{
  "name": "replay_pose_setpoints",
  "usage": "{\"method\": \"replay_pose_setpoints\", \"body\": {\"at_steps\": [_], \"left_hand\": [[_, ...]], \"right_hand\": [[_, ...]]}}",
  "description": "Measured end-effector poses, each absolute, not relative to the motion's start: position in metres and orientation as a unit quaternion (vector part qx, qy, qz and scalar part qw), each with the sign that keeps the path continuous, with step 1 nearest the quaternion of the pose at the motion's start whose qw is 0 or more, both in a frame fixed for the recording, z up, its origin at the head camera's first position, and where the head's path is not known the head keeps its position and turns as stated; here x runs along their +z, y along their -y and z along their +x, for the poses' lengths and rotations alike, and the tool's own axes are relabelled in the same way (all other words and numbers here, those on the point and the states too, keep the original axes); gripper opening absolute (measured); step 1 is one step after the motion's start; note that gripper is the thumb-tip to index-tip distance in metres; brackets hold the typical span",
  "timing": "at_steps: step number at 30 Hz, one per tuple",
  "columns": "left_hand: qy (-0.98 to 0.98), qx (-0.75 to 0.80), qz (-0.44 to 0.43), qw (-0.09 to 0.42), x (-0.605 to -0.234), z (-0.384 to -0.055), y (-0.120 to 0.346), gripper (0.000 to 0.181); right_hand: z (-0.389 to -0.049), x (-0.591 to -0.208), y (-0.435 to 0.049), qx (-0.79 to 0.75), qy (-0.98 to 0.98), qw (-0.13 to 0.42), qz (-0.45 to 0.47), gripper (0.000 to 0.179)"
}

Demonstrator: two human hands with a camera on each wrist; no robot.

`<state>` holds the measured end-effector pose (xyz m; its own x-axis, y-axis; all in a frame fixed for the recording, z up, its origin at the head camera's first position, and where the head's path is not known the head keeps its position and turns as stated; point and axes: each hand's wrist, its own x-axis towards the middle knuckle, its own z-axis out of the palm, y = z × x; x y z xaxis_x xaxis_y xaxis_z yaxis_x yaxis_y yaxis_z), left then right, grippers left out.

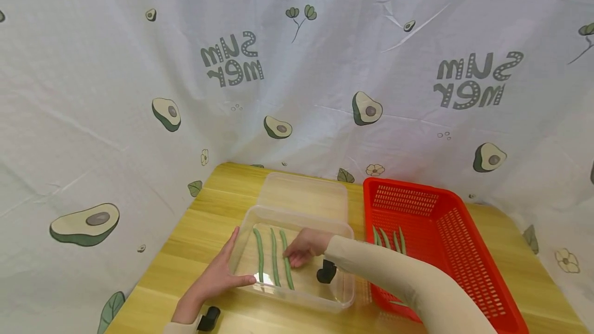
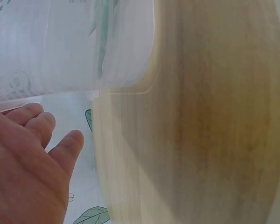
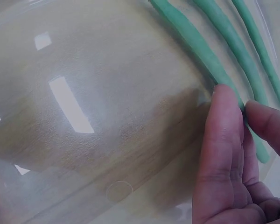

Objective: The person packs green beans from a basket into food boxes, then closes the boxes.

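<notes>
Inside a clear plastic box (image 1: pixel 320 300) on the table, three green beans lie side by side, lengthwise from back to front. My right hand (image 1: pixel 306 247) reaches in from the right and pinches the rightmost green bean (image 3: pixel 196 44) between thumb and fingers. To its left lie the middle bean (image 1: pixel 275 256) and the leftmost bean (image 1: pixel 260 254). At the box's left side is my left hand (image 1: pixel 217 276), fingers extended along the outer wall and thumb at the front left corner. In the left wrist view some of its fingertips are partly hidden by the box.
A red perforated basket (image 1: pixel 482 241) stands on the right, with several green beans (image 1: pixel 401 240) in it; my right forearm crosses over it. Behind the box lies a flat translucent lid (image 1: pixel 306 189). A printed white cloth (image 1: pixel 320 76) hangs behind the wooden table (image 1: pixel 185 251).
</notes>
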<state>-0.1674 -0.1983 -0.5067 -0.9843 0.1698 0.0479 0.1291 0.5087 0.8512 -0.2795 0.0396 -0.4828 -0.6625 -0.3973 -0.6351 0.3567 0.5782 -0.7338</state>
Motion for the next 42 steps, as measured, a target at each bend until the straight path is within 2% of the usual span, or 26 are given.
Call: {"method": "replay_pose_setpoints", "body": {"at_steps": [9,22,31,42], "left_hand": [[-0.872,0.482,0.087,0.030,-0.508,-0.168,0.197,0.121],[-0.875,0.477,0.076,0.035,-0.507,-0.164,0.197,0.121],[-0.876,0.477,0.071,0.034,-0.506,-0.163,0.197,0.121],[-0.876,0.477,0.071,0.034,-0.506,-0.164,0.196,0.121]], "right_hand": [[-0.281,-0.475,-0.054,-0.454,-0.793,0.403,-0.054,0.018],[-0.291,-0.423,-0.101,-0.498,-0.779,0.367,-0.108,0.036],[-0.303,-0.389,-0.161,-0.565,-0.771,0.283,-0.073,0.038],[-0.307,-0.391,-0.231,-0.598,-0.767,0.230,-0.014,0.042]]}}
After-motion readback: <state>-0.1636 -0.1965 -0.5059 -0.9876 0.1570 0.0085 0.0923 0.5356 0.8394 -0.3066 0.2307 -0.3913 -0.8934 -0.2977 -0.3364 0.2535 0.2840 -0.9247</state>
